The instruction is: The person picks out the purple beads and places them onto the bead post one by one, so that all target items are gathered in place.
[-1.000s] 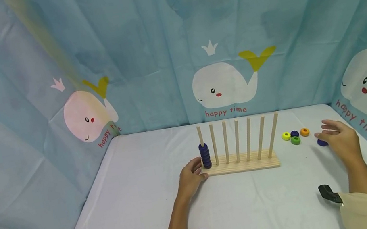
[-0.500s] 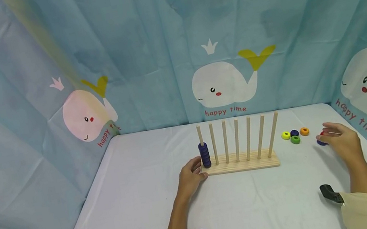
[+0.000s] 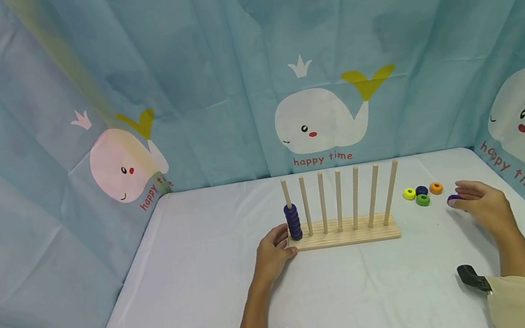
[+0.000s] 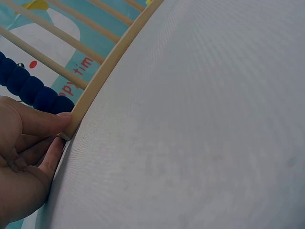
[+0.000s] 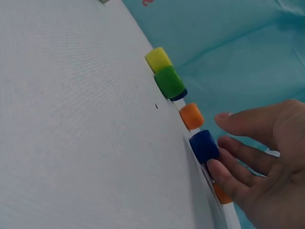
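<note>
In the head view my left hand (image 3: 273, 253) grips the left end of a wooden peg rack (image 3: 346, 238). The left wrist view shows its fingertips against the corner of the base (image 4: 97, 90). Several dark blue beads (image 3: 292, 222) are stacked on the leftmost peg; the other pegs are bare. At the right of the table my right hand (image 3: 486, 204) is at a loose blue bead (image 3: 451, 200). In the right wrist view its fingers are spread, apart at the top, and a lower fingertip touches this blue bead (image 5: 204, 146).
Left of the right hand lie yellow (image 3: 409, 194), dark blue (image 3: 421, 190), green (image 3: 423, 200) and orange (image 3: 436, 188) beads in a group. Another orange bead (image 5: 222, 193) shows behind the fingers in the right wrist view. A whale-print curtain (image 3: 205, 80) hangs behind the white table (image 3: 197, 269).
The right hand has shifted slightly left and the blue bead beside it has moved left too. A red bead seen under that hand half a second ago is now hidden. The left hand stays put.
</note>
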Demonstrator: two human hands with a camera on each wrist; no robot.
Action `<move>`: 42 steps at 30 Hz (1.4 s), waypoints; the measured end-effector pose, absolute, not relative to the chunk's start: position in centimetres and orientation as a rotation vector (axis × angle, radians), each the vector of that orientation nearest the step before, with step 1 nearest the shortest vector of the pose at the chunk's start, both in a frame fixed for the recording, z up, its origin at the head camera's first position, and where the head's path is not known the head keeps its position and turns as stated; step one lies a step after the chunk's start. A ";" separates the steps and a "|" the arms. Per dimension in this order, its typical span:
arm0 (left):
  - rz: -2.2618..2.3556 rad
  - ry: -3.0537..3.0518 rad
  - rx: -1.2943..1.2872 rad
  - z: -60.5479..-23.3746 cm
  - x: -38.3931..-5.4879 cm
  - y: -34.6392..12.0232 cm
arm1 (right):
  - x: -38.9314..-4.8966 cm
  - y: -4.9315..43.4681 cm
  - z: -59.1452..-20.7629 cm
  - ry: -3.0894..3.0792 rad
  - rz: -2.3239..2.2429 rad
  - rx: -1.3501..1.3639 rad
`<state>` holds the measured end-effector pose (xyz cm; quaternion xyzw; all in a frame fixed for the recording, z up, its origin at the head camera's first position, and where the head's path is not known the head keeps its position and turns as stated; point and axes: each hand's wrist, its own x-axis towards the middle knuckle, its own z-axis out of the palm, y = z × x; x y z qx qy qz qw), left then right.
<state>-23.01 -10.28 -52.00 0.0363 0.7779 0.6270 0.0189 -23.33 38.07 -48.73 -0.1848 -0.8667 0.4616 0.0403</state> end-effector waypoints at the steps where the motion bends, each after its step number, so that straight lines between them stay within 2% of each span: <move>1: 1.951 2.414 0.114 -52.0 -23.0 -10.3 | -23.4 38.1 -48.8 -2.662 1.409 -0.565; 8: 1.972 2.409 0.111 -51.7 -23.0 -10.0 | -23.4 37.9 -49.1 -2.729 1.355 -0.505; 19: 1.966 2.420 0.127 -49.0 -21.3 -9.6 | -23.3 38.0 -49.5 -2.773 1.342 -0.499; 30: 1.977 2.401 0.110 -51.6 -22.8 -10.0 | -23.5 38.2 -49.4 -2.818 1.331 -0.515; 42: 1.928 2.425 0.123 -51.7 -23.0 -10.2 | -23.1 37.5 -48.2 -2.818 1.340 -0.515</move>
